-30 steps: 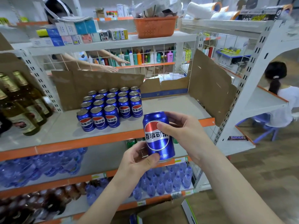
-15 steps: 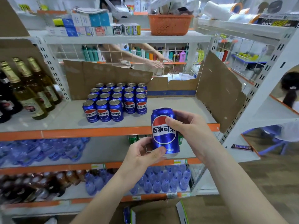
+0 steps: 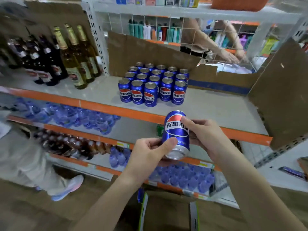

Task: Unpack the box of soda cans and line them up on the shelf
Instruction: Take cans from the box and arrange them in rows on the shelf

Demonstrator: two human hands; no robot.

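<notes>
I hold one blue soda can (image 3: 177,130) with a red, white and blue logo in front of the shelf's orange edge, tilted slightly. My left hand (image 3: 150,154) grips its lower part, thumb across the front. My right hand (image 3: 205,135) grips its right side, thumb on the logo. Several identical cans (image 3: 153,84) stand in tight rows on the grey shelf (image 3: 216,107), apart from the held can. An open cardboard box (image 3: 166,212) sits on the floor below my arms.
Glass bottles (image 3: 73,54) stand at the shelf's left. Cardboard sheets (image 3: 281,90) line the back and right side. Water bottles (image 3: 80,115) fill the lower shelves. A person's leg and shoe (image 3: 66,185) are at left; another person's arms (image 3: 221,49) reach behind the wire back.
The view has swung right and down, so the shelf cans and held can sit further left and lower than before. Both hands keep their hold on the can, which has tilted a little.
</notes>
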